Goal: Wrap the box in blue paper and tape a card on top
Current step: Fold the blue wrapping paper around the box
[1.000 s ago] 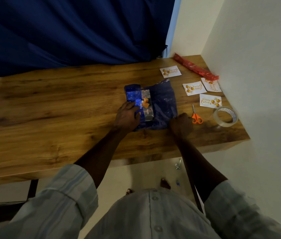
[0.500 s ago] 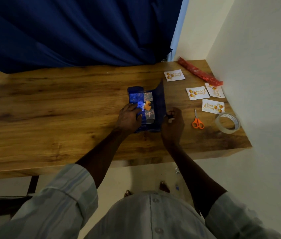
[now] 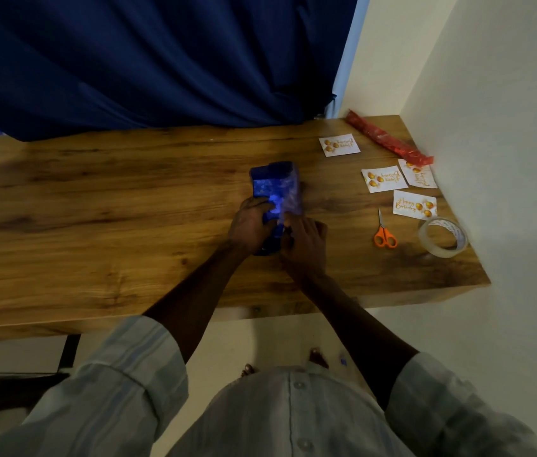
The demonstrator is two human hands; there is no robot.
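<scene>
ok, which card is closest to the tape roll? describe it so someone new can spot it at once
Go to the right end of the wooden table, by the white wall. Near its front corner lies a clear tape roll with orange scissors beside it. The card sits just behind the roll: of the four white birthday cards, it is the nearest to the person, apart from the others.
</scene>
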